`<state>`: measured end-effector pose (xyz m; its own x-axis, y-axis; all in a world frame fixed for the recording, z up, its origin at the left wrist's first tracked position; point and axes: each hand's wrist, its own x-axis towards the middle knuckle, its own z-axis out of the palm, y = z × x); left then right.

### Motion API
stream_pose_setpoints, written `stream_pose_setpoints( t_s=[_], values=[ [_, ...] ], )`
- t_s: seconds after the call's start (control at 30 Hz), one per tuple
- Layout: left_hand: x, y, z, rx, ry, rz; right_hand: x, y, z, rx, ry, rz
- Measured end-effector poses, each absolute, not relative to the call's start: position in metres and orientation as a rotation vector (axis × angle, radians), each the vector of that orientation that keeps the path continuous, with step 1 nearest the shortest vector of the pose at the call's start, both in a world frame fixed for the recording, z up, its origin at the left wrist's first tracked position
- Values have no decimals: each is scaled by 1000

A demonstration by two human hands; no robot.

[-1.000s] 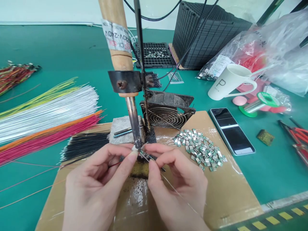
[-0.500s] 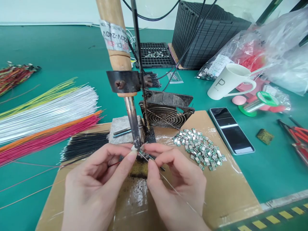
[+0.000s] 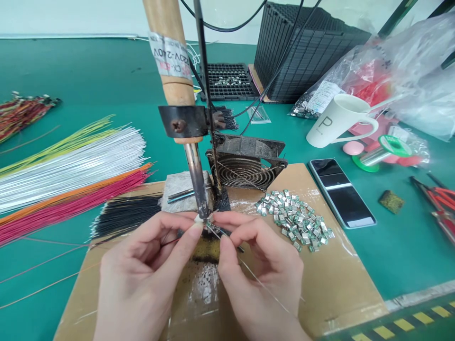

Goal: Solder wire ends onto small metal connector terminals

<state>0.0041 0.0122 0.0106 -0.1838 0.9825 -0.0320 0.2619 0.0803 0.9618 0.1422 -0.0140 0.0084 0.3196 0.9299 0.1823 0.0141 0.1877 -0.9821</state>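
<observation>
Both grips are pressed together at the tip of the clamped soldering iron with its wooden handle [image 3: 185, 123]: the left hand [image 3: 142, 279] pinches a small white part [image 3: 197, 218] between thumb and forefinger, with a thin red wire [image 3: 169, 242] running from under its fingers, and the right hand [image 3: 263, 274] pinches a thin silver strand of solder wire [image 3: 261, 284] that trails back over its knuckles. The part sits right against the iron's tip, above a dark scorched patch on the brown cardboard sheet [image 3: 341, 279] that covers this part of the green table [image 3: 71, 71].

Further back, a flat black plastic tray [image 3: 229, 80] holds a few small metal pieces, and a tall stack of black trays [image 3: 305, 52] stands beside it. A clear plastic bag [image 3: 391, 61] on the right holds red and silvery items; I cannot tell what they are. A white mug marked "P" [image 3: 337, 121] stands tilted in front of it; its inside is hidden.

Just behind the hands sits a dark square fan with a wire grille [image 3: 247, 166]. A loose heap of small silver components [image 3: 295, 220] lies on the cardboard near the right hand, with a black smartphone [image 3: 341, 192] beyond it. Bundles of yellow, white, orange, pink and black wires [image 3: 71, 180] fan out to the left.
</observation>
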Motion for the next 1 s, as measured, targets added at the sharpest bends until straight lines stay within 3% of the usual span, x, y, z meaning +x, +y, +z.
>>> stream_pose_setpoints(
  t_s=[1.0],
  values=[
    [7, 11, 16, 1183, 1567, 1110, 145, -15, 6, -1216, -1043, 894]
  ],
)
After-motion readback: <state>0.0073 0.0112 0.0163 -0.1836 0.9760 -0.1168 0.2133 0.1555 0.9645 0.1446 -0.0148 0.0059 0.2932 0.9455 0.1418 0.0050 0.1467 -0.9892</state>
